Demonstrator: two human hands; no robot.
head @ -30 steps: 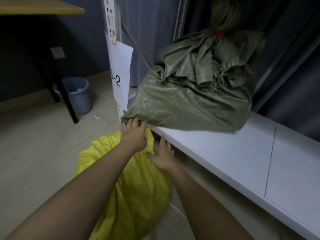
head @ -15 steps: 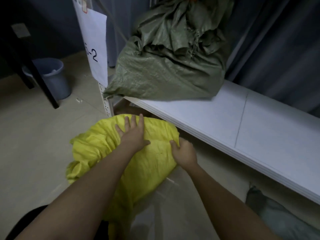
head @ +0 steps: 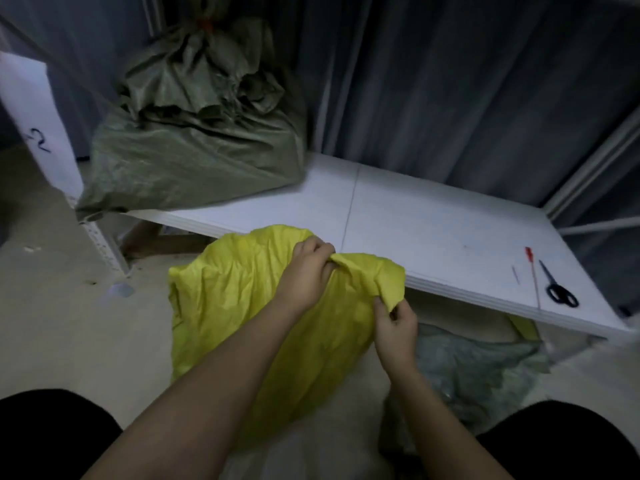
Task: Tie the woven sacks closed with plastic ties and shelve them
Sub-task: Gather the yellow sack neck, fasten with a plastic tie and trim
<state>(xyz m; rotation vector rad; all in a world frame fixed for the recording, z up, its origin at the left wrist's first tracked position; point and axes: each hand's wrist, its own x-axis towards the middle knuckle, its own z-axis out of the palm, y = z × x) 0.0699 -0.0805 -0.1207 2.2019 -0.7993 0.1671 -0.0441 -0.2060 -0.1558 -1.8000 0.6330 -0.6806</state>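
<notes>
Paper label (head: 33, 123): a white sheet hangs at the far left on the shelf upright; its left side is cut off by the frame edge, and only a blurred handwritten "2" can be read.
Green woven sack (head: 194, 133): sits on the left end of the white shelf board (head: 415, 223), its lower left corner overhanging the edge; the neck is bunched at the top with a small red tie (head: 207, 25), too blurred to make out in detail.
Under the shelf: brownish shapes in shadow near the upright, not identifiable.
Yellow woven sack (head: 242, 306): stands on the floor just in front of the shelf edge, its crumpled mouth raised level with the board; its bottom is hidden behind the forearms.
Left hand (head: 306, 268): fingers curled, gripping a bunched fold of the yellow sack's mouth at its top edge; the fingertips are buried in the fabric.
Right hand (head: 394, 323): thumb and fingers pinch the right corner of the same mouth, lower down and apart from the left hand.
Pale green sack (head: 478, 365): lies on the floor to the right of the yellow one, partly under the shelf and partly hidden by the right forearm.
Red plastic tie (head: 533, 275): lies loose on the right part of the shelf, thin and faint along its length.
Scissors (head: 558, 287): black, just beside the tie, near the front edge.
Knees: dark clothing fills both bottom corners, cut off.
</notes>
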